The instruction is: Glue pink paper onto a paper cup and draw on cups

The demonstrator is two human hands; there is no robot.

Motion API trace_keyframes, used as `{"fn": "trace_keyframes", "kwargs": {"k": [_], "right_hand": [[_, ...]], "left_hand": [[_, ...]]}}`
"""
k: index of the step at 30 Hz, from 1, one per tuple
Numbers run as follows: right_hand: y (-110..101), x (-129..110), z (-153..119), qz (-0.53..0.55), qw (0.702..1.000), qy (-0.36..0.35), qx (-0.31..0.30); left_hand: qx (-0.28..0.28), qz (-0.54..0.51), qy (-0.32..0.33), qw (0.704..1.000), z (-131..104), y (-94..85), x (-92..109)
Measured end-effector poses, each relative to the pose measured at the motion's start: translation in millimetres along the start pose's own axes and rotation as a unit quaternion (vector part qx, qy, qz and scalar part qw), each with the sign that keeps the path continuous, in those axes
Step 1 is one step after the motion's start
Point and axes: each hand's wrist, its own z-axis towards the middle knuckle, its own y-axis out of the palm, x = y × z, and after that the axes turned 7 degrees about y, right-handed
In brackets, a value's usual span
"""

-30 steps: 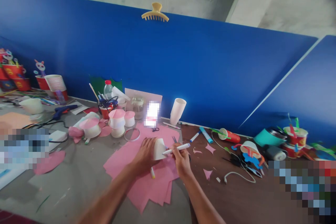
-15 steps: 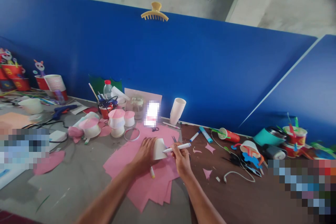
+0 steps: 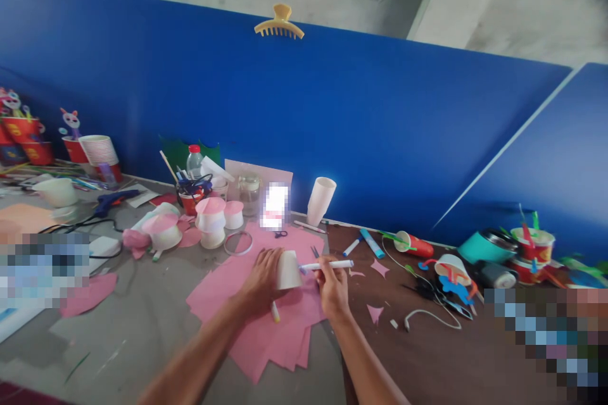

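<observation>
My left hand (image 3: pixel 264 278) grips a white paper cup (image 3: pixel 288 271) from its left side, over the pink paper sheets (image 3: pixel 285 335). In my right hand (image 3: pixel 332 285) is a marker (image 3: pixel 316 266), held between thumb and fingers. Its bluish tip points left toward the cup's wall, and whether it touches cannot be made out. A pen with a yellow end (image 3: pixel 275 312) lies on the pink sheets just below the cup. Scissors (image 3: pixel 281 234) rest at the back of the sheets.
To the left stand pink-topped cups (image 3: pixel 210 221) and a roll of tape (image 3: pixel 238 243). A stack of white cups (image 3: pixel 322 199) leans by the blue partition (image 3: pixel 380 120). Blue markers (image 3: pixel 372 243), a red cup (image 3: pixel 415 245), a cable (image 3: pixel 432 313) and pink scraps (image 3: pixel 375 313) lie right.
My right hand has drawn the marker slightly right, away from the cup. The cup has turned a little in my left hand.
</observation>
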Motion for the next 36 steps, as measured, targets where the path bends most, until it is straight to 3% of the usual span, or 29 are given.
{"fn": "trace_keyframes", "kwargs": {"k": [4,13,20,25,32,36], "right_hand": [[2,1,3,0.014,1.000,-0.015,0.015],[1,17,-4,-0.146,0.987,-0.067,-0.026],[-2,23,-6,-0.145,0.986,-0.050,-0.070],[-1,25,-8,-0.157,0.983,-0.074,-0.056],[1,30,-10,-0.242,0.956,-0.157,-0.048],[-1,23,-9,-0.201,0.969,-0.142,-0.034]], "left_hand": [[0.002,0.000,-0.004,1.000,-2,1.4,-2],[0.046,0.008,0.012,0.999,-9,10.8,-9],[0.011,0.029,0.021,0.999,-11,12.5,-16],[-0.020,0.039,0.039,0.998,-11,9.5,-14],[0.025,0.069,0.037,0.997,-11,11.9,-13],[0.017,0.065,0.028,0.997,-7,9.6,-12]]}}
